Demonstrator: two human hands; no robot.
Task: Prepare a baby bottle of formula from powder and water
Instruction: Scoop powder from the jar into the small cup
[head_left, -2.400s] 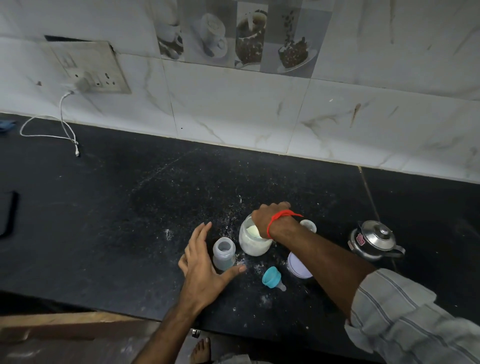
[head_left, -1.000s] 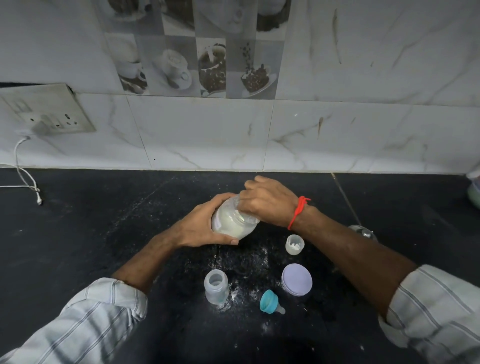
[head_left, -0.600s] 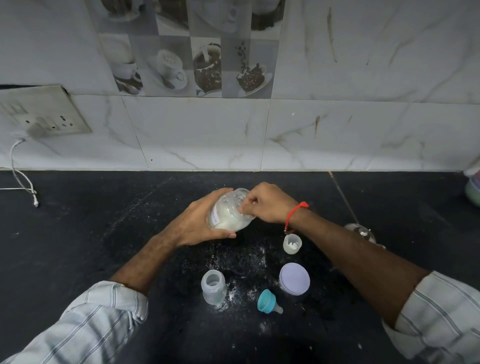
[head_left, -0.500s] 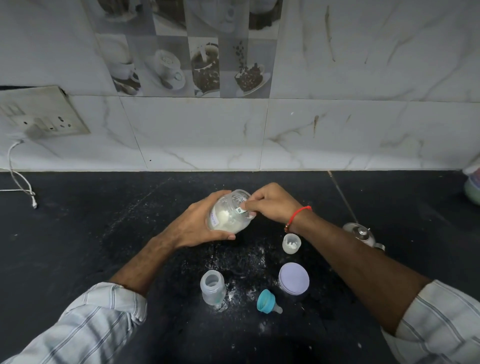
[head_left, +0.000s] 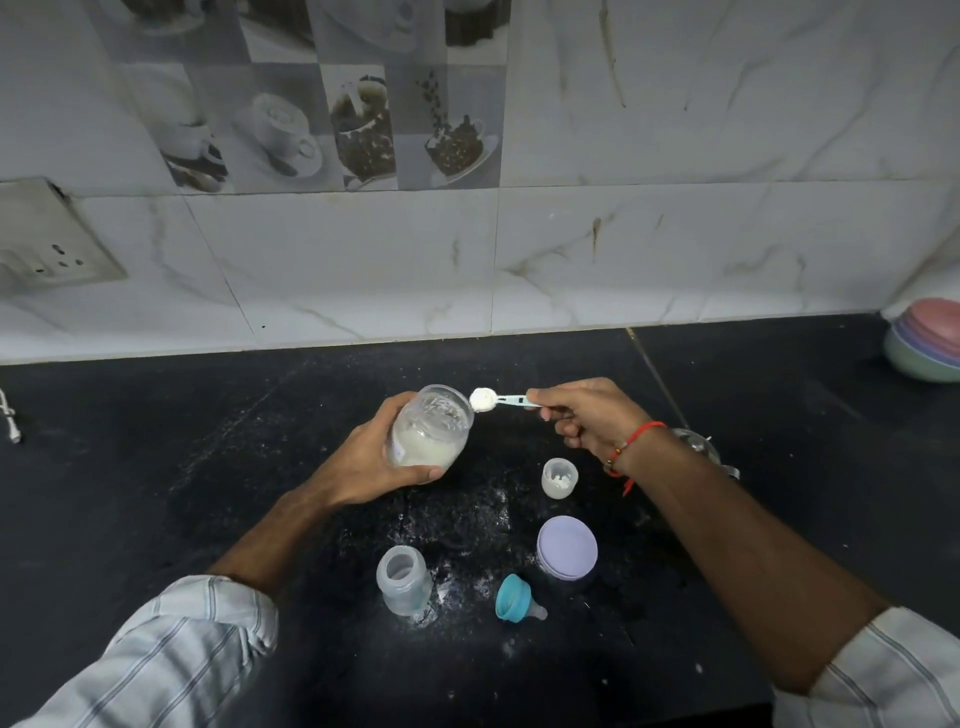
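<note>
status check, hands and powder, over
Left hand grips tilted powder jar. Right hand pinches scoop, heaped, just outside jar mouth. Open baby bottle upright on counter, path clear.

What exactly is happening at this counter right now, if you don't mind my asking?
A person is making baby formula. The left hand holds a tilted powder jar above the black counter, while the right hand pinches a scoop heaped with powder just outside the jar's mouth. The open baby bottle stands nearer the person, not yet topped with its teal nipple ring, which lies beside a purple lid. Spilled powder dusts the counter.
</note>
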